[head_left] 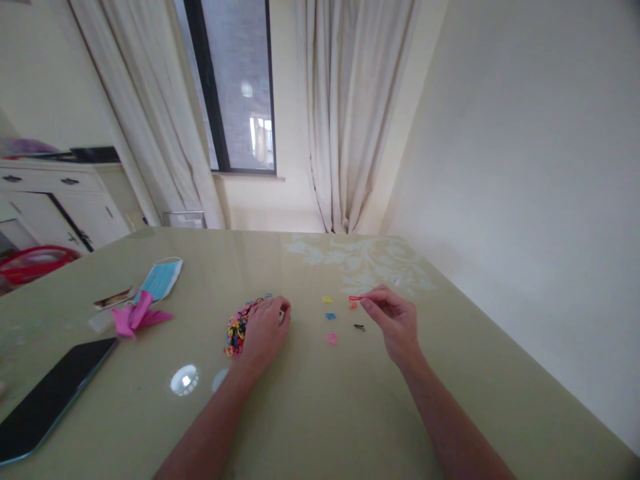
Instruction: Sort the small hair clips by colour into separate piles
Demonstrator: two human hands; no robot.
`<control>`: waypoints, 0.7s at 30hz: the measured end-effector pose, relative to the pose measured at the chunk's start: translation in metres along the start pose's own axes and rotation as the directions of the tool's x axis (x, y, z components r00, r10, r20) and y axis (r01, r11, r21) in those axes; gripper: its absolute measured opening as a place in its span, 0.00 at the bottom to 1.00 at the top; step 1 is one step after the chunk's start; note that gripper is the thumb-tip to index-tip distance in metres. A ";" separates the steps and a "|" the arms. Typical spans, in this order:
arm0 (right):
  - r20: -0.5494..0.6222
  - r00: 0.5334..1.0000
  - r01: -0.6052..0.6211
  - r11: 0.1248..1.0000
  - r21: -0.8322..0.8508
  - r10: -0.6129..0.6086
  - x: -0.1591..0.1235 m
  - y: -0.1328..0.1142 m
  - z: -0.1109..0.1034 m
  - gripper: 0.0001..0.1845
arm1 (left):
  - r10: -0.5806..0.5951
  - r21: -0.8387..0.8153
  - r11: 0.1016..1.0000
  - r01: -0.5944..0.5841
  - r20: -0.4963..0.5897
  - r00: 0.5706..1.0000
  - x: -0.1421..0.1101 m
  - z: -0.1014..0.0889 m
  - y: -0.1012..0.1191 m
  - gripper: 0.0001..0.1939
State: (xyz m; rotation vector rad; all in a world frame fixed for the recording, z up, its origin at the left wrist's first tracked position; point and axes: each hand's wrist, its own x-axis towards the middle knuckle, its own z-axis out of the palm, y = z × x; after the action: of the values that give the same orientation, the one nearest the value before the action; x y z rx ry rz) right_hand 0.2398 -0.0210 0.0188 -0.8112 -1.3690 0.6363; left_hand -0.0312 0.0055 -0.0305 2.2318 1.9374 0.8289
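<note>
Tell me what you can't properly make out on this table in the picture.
Head view: part of the colourful pile, hidden by the left hand.
Head view: whether the left hand holds anything; its own back blocks the sight.
Head view: the red piece's full shape, too small and partly covered by the right hand.
Head view: one corner of the black flat device, cut off by the left edge.
</note>
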 end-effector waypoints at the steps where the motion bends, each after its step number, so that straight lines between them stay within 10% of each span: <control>1: -0.006 1.000 -0.013 1.000 -0.013 0.013 0.001 0.002 -0.001 0.04 | -0.001 -0.004 1.000 0.001 0.004 1.000 0.000 0.000 0.000 0.07; 8: -0.102 0.987 -0.149 0.933 -0.329 0.122 0.007 0.042 -0.016 0.14 | 0.019 -0.024 1.000 -0.019 0.006 1.000 0.001 0.001 0.001 0.09; 21: -0.006 0.979 -0.121 0.555 -0.823 0.204 0.007 0.084 -0.016 0.12 | 0.077 -0.147 0.985 -0.086 -0.063 0.995 0.000 0.004 0.003 0.08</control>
State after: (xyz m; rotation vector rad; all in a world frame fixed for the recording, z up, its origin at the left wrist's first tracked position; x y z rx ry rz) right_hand 0.2614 0.0314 -0.0451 -1.7058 -1.6979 0.1137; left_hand -0.0268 0.0058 -0.0328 2.2356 1.7523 1.0232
